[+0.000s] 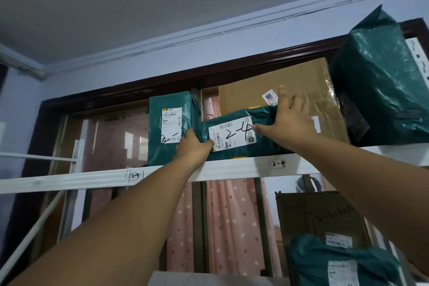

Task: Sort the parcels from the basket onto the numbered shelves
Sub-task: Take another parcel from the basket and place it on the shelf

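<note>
A flat green parcel [234, 133] with a white label marked "2-4" lies on the top white shelf [232, 167], above the shelf tag "2-4" [278, 164]. My left hand [192, 146] grips its left end, fingers curled round the edge. My right hand [286, 121] holds its upper right part, thumb on the label and fingers spread over the top. An upright green parcel [169, 125] marked "2-" stands just to the left, above the tag "2-3" [134, 175]. Behind the flat parcel sits a cardboard box [290, 86].
A large green bag parcel [380, 86] fills the shelf's right end. On the shelf below, at the right, stand a brown box [320, 218] and another green parcel [336, 262]. Pink dotted curtains and a dark door frame lie behind the rack.
</note>
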The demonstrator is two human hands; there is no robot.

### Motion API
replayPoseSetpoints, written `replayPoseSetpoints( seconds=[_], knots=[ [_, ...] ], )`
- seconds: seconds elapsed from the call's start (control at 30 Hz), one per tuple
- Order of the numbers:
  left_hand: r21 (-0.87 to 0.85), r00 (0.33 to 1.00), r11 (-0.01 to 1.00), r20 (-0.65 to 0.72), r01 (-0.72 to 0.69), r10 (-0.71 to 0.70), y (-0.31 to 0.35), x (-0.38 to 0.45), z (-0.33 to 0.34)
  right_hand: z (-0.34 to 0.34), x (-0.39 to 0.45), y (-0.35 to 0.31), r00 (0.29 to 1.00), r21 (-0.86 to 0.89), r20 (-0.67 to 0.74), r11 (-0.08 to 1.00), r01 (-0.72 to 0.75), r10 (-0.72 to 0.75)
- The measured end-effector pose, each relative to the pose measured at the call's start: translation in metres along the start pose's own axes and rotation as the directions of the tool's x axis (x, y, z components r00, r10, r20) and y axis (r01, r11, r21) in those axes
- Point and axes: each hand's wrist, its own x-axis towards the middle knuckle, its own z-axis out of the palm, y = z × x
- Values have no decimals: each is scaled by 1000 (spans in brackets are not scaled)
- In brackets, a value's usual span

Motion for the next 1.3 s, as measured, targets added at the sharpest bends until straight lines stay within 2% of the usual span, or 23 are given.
replayPoseSetpoints(
  seconds=[0.13,0.27,0.43,0.6,0.8,0.97,1.1,1.3],
  knots=[
    [100,999,995,-51,-3,8,12,-14,-27,-6,4,-22,982,-68,-138,991,119,-127],
    [179,995,983,-102,28,-10,5,-10,-58,0,-2,-61,964,-48,-69,966,254,-257],
    [289,984,955,-178,63,-10,-13,-24,-113,25,-21,-130,934,113,23,930,351,-356],
    [409,941,882,-322,234,-101,-54,-48,-188,53,-48,-203,887,232,77,873,429,-456],
    [438,882,809,-429,391,-194,-115,-92,-278,83,-101,-278,806,354,143,790,500,-574],
    [449,801,723,-547,526,-243,-172,-154,-347,114,-167,-336,716,511,217,702,496,-664],
    [440,710,594,-610,673,-353,-235,-210,-394,151,-239,-383,617,584,275,638,502,-738],
    [338,493,361,-652,869,-576,-364,-331,-422,219,-378,-434,387,678,411,560,476,-826]
  ],
)
